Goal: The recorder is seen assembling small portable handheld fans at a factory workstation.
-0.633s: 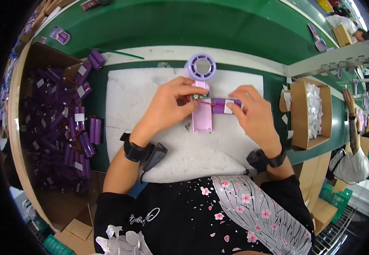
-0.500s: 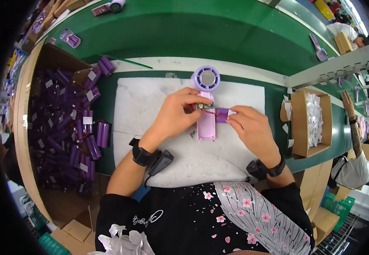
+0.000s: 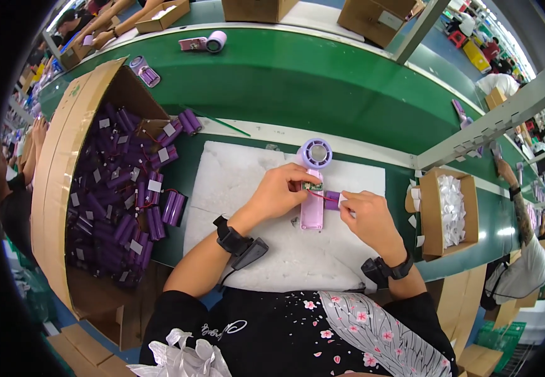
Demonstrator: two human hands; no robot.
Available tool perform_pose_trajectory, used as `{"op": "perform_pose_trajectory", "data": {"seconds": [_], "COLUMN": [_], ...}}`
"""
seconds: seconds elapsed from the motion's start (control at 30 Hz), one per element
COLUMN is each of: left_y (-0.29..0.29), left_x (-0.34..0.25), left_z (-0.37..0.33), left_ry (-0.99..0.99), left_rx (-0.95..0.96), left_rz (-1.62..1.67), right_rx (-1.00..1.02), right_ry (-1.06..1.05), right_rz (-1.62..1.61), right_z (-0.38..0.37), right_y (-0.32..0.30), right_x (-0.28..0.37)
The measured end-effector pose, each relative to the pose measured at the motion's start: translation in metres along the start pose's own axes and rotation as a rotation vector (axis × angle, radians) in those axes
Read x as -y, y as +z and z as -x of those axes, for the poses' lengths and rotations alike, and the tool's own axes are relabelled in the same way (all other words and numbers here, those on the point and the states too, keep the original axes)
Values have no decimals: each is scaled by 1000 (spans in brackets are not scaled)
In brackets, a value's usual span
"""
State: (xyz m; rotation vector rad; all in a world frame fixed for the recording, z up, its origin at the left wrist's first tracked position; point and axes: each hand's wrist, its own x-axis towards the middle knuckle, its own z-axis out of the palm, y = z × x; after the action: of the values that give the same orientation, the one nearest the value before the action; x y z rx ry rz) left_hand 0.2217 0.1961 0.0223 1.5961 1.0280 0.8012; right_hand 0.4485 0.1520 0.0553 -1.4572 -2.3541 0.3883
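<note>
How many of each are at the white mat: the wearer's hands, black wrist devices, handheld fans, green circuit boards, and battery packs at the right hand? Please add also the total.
Hands: 2, left hand and right hand
Black wrist devices: 2, one per wrist
Handheld fan: 1
Green circuit board: 1
Battery pack: 1
Total: 7

The room is crossed by a long green work surface [image 3: 322, 81], edged by a pale rail [image 3: 272, 132] and flanked at the right by a grey metal frame [image 3: 492, 122]. Along its far side, brown cardboard boxes [image 3: 366, 24] are placed; farther off, a bluish floor [image 3: 432, 45] is glimpsed (a red stool [image 3: 457, 39] and a yellow crate [image 3: 477, 58] are included). Bright glints [image 3: 506, 231] are reflected at the right.
</note>
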Motion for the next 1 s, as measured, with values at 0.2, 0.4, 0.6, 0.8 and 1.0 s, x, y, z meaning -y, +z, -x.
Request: {"op": "perform_pose_trajectory", "data": {"seconds": [0.2,0.4,0.6,0.8,1.0], "left_y": [2,6,4,6,5], "left_x": [3,9,5,10,9], "left_z": [0,-3,-6,-6,-6], "left_ry": [46,74,54,66,59], "left_rx": [3,-22,-6,-10,-2], "left_rz": [-29,-46,-71,-85,-70], "right_rx": [-55,-7,41,-8,153], "right_ry": [-125,-163,-72,-46,77], "right_rz": [-6,53,183,150,-232], "right_z": [3,0,-5,-6,-18], "right_y": [2,-1,5,6,-21], "right_x": [-4,-1,6,1,-18]}}
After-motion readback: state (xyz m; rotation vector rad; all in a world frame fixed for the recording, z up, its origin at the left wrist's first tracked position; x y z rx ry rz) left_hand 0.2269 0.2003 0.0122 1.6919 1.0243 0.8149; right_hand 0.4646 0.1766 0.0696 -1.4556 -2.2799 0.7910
